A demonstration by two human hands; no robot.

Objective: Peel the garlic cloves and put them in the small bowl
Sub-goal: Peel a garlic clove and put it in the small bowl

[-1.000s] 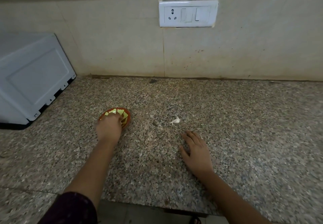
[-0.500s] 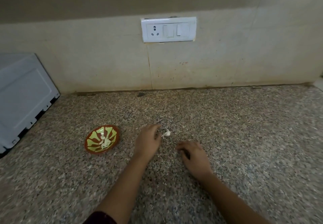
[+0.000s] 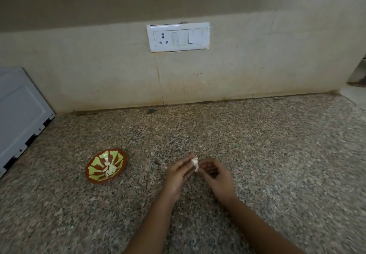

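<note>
– Grips first. What does each one hold?

– Left grip (image 3: 179, 171) is clamped on one garlic clove (image 3: 195, 163), pinched at the fingertips just above the tabletop (image 3: 267, 154). Right grip (image 3: 214, 174) has its fingers curled, with the tips meeting the same clove from the other side. It appears to pick at the skin, though blur hides the exact contact.

– Is that clove peeled?

– Judged not yet: a papery, pinkish-white cover shows on it. Peeling is the step in hand.

– What is done so far?

– One small bowl (image 3: 94, 171) stands to the left, well apart from both grips. Peeled cloves (image 3: 110, 169) lie in its middle. I count about three pale pieces, but they overlap, so the figure is not firm.

– And what is left?

– One clove to strip and drop in the bowl. No other unpeeled clove shows on the tabletop, so I judge this one the last, or close to it.

– Anything beyond?

– One white appliance (image 3: 19, 115) sits at the far left edge. One socket plate (image 3: 178, 36) is fixed to the tiled wall (image 3: 257, 65) behind. Neither concerns the task.
</note>
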